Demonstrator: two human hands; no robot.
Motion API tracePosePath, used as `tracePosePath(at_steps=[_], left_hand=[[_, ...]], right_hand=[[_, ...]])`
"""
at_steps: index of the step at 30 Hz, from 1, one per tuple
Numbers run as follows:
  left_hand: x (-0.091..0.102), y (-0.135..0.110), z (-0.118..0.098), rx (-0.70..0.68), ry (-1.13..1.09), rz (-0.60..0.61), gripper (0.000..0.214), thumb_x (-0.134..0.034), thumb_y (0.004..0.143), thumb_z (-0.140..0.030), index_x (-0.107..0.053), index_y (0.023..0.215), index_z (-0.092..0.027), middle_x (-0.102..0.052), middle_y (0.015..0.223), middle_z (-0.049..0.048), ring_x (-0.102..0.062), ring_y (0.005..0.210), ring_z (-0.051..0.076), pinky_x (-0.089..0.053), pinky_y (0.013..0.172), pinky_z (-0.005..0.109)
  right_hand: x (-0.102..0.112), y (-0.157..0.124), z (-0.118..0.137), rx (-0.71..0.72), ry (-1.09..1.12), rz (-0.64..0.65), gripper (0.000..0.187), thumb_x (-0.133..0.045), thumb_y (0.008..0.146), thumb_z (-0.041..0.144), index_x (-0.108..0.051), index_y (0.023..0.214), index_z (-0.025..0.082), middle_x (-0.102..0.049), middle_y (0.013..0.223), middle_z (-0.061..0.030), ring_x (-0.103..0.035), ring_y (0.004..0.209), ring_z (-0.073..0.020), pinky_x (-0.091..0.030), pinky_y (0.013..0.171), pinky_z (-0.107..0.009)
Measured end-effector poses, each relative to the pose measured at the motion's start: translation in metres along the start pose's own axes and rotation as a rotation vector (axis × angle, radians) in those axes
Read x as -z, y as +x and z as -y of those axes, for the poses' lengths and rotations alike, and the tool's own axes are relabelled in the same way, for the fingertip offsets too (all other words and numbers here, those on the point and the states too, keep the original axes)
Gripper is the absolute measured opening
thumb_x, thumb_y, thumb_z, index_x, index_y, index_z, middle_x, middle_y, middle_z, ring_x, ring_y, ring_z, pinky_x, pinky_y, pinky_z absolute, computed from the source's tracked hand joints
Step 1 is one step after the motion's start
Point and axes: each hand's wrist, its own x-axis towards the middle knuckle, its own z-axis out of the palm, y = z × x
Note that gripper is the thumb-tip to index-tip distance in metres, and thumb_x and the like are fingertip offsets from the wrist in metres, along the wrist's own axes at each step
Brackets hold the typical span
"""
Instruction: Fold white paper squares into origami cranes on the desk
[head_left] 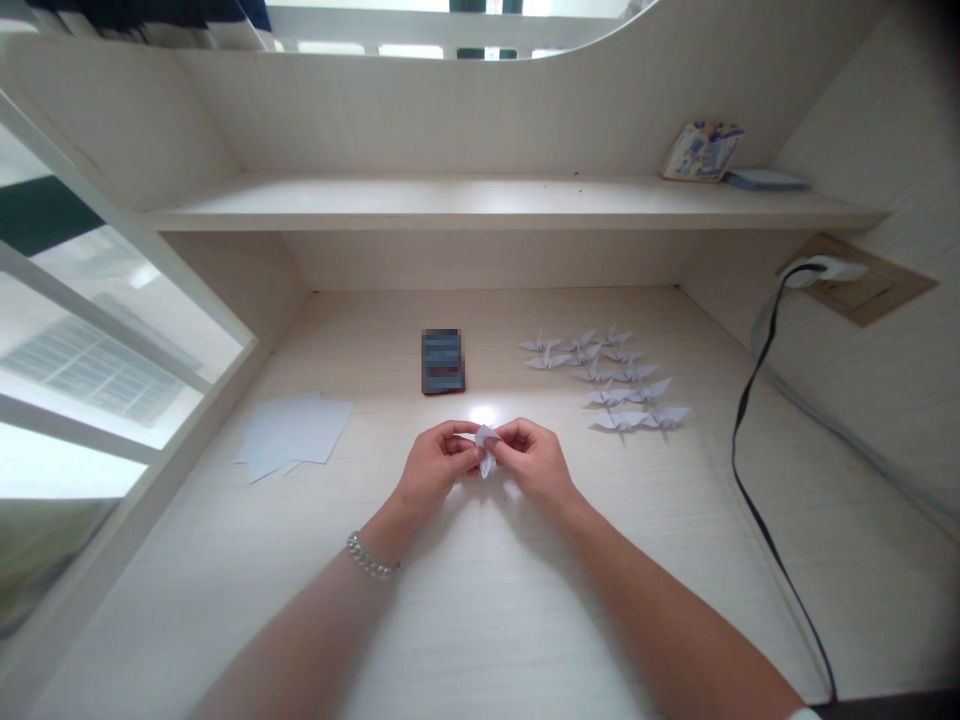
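Observation:
Between my two hands is a small folded piece of white paper (487, 462), narrow and pointed at its lower end. My left hand (441, 458) pinches its left side with thumb and fingers. From the right, my right hand (534, 458) grips the same piece, thumb on its front. The fingertips hide part of the folds. To the right of my hands, several finished white paper cranes (619, 370) stand in loose rows. A fan of white paper sheets (300, 432) lies on the desk to the left.
A dark phone (442, 361) with a blurred screen lies behind my hands. On the right wall is an outlet (874, 285), and its black cord (739, 440) runs down across the desk's right side. A shelf (450, 200) above holds a small colourful box (703, 152).

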Motion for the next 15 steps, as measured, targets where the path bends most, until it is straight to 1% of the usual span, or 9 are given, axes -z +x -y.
tracePosePath(at_steps=[4, 8, 11, 15], left_hand=[[0.0002, -0.0002, -0.0011, -0.006, 0.012, 0.0, 0.037, -0.075, 0.063, -0.021, -0.06, 0.095, -0.011, -0.066, 0.066, 0.0035, -0.059, 0.057, 0.011, -0.047, 0.056, 0.022], [-0.0015, -0.0011, -0.0044, 0.027, 0.04, 0.023, 0.04, -0.074, 0.063, -0.023, -0.059, 0.099, -0.012, -0.066, 0.063, 0.0025, -0.061, 0.057, 0.013, -0.047, 0.056, 0.024], [-0.0015, -0.0014, -0.0055, 0.04, 0.055, 0.043, 0.041, -0.075, 0.062, -0.023, -0.059, 0.098, -0.011, -0.065, 0.061, 0.0025, -0.062, 0.056, 0.014, -0.047, 0.056, 0.025], [-0.0006, -0.0013, -0.0053, 0.033, 0.034, 0.053, 0.043, -0.075, 0.059, -0.02, -0.059, 0.098, -0.011, -0.066, 0.064, 0.0033, -0.063, 0.058, 0.015, -0.048, 0.057, 0.025]], right_hand=[[0.0001, 0.0001, 0.0001, 0.001, -0.026, -0.014, 0.026, -0.071, 0.067, 0.04, -0.063, 0.072, 0.016, -0.065, 0.067, -0.0035, -0.059, 0.061, -0.016, -0.047, 0.056, -0.027], [-0.0005, -0.0003, 0.0005, 0.023, -0.047, -0.034, 0.023, -0.069, 0.069, 0.038, -0.063, 0.072, 0.016, -0.065, 0.067, -0.0039, -0.059, 0.061, -0.0161, -0.046, 0.055, -0.026], [-0.0009, -0.0009, 0.0006, 0.033, -0.064, -0.037, 0.021, -0.068, 0.07, 0.037, -0.063, 0.072, 0.017, -0.065, 0.067, -0.0037, -0.059, 0.06, -0.016, -0.046, 0.055, -0.026], [-0.0004, -0.001, 0.0004, 0.038, -0.094, -0.044, 0.022, -0.068, 0.07, 0.038, -0.063, 0.072, 0.017, -0.065, 0.065, -0.0028, -0.058, 0.059, -0.0156, -0.045, 0.054, -0.026]])
